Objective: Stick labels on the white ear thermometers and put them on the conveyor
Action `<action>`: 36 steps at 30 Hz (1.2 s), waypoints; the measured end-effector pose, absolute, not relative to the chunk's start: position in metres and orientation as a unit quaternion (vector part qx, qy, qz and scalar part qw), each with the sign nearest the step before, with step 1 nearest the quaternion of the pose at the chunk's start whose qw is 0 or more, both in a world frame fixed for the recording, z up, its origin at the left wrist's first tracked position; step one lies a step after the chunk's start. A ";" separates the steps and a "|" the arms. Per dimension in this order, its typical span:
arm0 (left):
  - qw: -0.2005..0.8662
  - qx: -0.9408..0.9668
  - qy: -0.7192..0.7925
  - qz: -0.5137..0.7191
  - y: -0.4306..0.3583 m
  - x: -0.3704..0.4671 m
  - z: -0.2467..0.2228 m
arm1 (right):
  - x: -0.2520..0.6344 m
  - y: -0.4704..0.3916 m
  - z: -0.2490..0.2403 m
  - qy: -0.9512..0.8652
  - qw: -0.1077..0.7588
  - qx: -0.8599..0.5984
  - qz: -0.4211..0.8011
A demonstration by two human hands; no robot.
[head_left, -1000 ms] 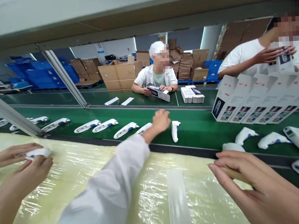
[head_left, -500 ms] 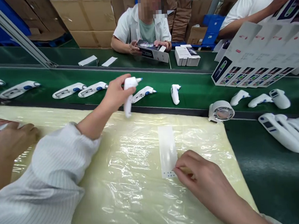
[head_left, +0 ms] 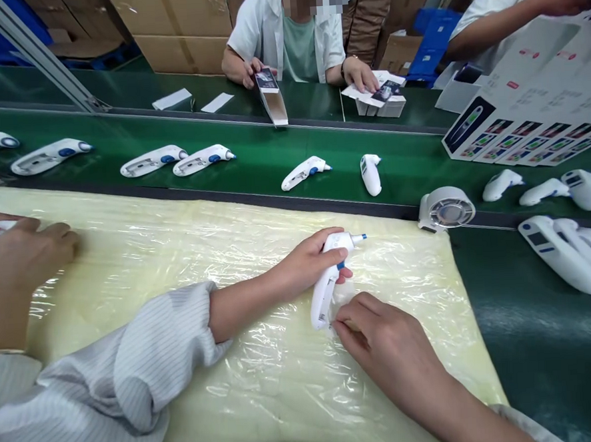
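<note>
Head view: my left hand [head_left: 308, 265] is clamped around the neck of a white handheld device [head_left: 321, 298] with a blue tip, its body slanting down over the plastic-wrapped yellow pad [head_left: 266, 403]. My right hand [head_left: 390, 342] has thumb and forefinger pinched together right by the device's lower end; I can't tell whether anything is between them.

On my left, a co-worker's hand [head_left: 32, 257] works over the same pad, and that person's sleeve [head_left: 5, 385] runs up against mine, so I have little room on that side. Past the pad's far edge, a black rail [head_left: 295, 209] separates me from the green belt [head_left: 250, 134], where a spaced row of similar devices lies. A round white object [head_left: 427, 209] sits at the pad's far right corner, beyond my right hand. More devices crowd the right, the nearest a white cluster [head_left: 568, 258] on the dark green surface. Behind them, printed boxes [head_left: 524, 113] stand in a slanting row, hiding part of the belt. Across from me, a person holds an open carton [head_left: 273, 99]. A metal post [head_left: 40, 60] slants down at upper left.
</note>
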State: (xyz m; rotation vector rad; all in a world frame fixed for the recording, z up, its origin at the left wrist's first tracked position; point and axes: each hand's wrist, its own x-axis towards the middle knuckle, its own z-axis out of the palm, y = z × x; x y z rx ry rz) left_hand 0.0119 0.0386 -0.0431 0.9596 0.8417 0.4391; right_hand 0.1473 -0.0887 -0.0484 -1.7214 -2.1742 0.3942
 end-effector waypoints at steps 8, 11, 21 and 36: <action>0.775 0.460 0.386 0.197 0.037 0.012 -0.042 | 0.152 -0.088 -0.047 -0.770 0.163 -0.601 0.141; 0.772 0.466 0.389 0.189 0.038 0.012 -0.039 | 0.151 -0.088 -0.047 -0.769 0.159 -0.602 0.143; 0.776 0.452 0.394 0.194 0.037 0.014 -0.039 | 0.147 -0.086 -0.048 -0.759 0.174 -0.605 0.167; 0.689 0.539 0.429 0.226 0.024 0.013 -0.031 | 0.166 -0.065 -0.011 -0.557 0.392 -0.646 0.345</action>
